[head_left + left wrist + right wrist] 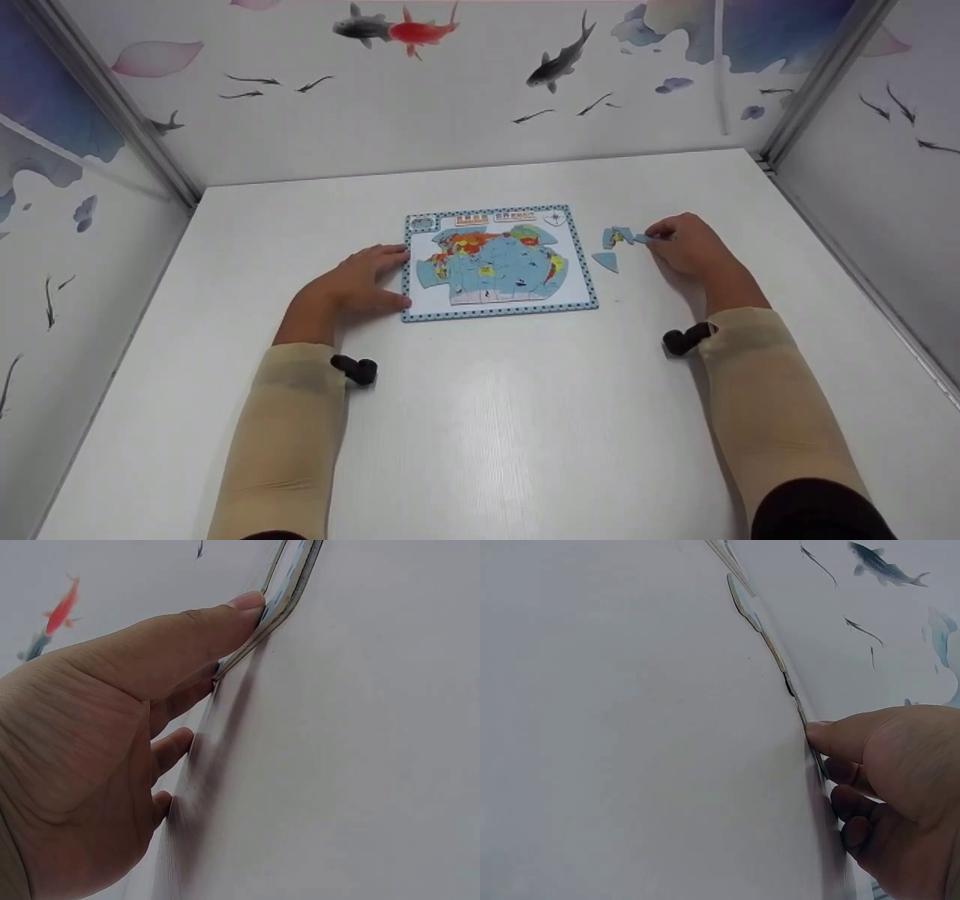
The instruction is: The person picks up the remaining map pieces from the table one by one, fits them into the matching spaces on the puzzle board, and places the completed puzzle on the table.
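A world map jigsaw puzzle board (429,306) with a blue dotted border lies flat on the table, its map partly filled with pieces. My left hand (352,283) rests at the board's left edge, thumb and fingers spread and fairly straight. In the left wrist view the thumb (244,607) touches the board's side. To the right of the board, my right hand (688,246) pinches a small blue puzzle piece (643,238) between thumb and fingers, low at the table. Beside it lie a few loose pieces (618,236) and a blue wedge-shaped piece (606,261).
The white table (480,420) stretches toward me in front of the board. White panels painted with fish (559,64) stand behind it and on both sides. Small black devices (356,370) are fixed at both sleeve cuffs.
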Tool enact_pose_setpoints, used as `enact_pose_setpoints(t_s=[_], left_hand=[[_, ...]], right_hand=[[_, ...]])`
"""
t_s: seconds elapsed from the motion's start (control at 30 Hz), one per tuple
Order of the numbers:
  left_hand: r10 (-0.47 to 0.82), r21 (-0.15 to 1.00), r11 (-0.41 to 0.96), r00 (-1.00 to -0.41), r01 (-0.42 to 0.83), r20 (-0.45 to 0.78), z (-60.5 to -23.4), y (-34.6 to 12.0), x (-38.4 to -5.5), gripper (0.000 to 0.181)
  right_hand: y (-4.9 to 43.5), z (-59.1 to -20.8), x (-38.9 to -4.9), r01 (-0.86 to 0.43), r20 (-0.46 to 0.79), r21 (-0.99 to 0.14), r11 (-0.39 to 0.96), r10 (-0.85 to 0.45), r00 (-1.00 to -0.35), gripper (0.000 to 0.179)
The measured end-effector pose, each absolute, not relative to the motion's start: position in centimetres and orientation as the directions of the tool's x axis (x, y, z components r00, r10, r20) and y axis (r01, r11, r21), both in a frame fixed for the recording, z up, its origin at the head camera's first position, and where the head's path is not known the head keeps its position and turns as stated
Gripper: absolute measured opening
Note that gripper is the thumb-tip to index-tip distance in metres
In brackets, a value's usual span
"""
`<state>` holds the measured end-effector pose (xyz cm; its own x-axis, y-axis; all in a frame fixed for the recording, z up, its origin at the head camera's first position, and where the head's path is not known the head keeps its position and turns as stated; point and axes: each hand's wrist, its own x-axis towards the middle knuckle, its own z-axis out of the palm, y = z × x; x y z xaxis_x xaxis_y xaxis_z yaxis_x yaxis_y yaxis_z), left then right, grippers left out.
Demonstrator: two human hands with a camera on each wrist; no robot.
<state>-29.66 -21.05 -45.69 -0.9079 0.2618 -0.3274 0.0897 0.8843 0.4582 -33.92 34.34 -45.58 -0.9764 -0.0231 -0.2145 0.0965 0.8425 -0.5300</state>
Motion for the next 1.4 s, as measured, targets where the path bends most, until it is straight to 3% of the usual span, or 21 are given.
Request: enact_pose_setpoints(t_s=[0.57,1.07,1.4], left_hand=[[0.275,0.452,0.886,-0.906,0.108,-0.322,-45.9,-21.2,-30.1,0.095],[0.245,0.461,0.885,-0.91,0.068,-0.336,-45.5,-20.9,-30.0,0.091],[0.26,0.447,0.89,-0.902,0.086,-0.344,-45.4,-20.7,-29.8,0.093]], right_hand=[[32.0,-44.1,-33.7,0.05,-0.151,-0.551,0.833,-0.041,-0.988,0.043],[24.7,-42.1,-34.1,0.017,-0.184,-0.557,0.83,-0.104,-0.977,0.035],[19.2,-42.4,-34.3,-0.137,-0.128,-0.563,0.815,-0.25,-0.96,0.032]])
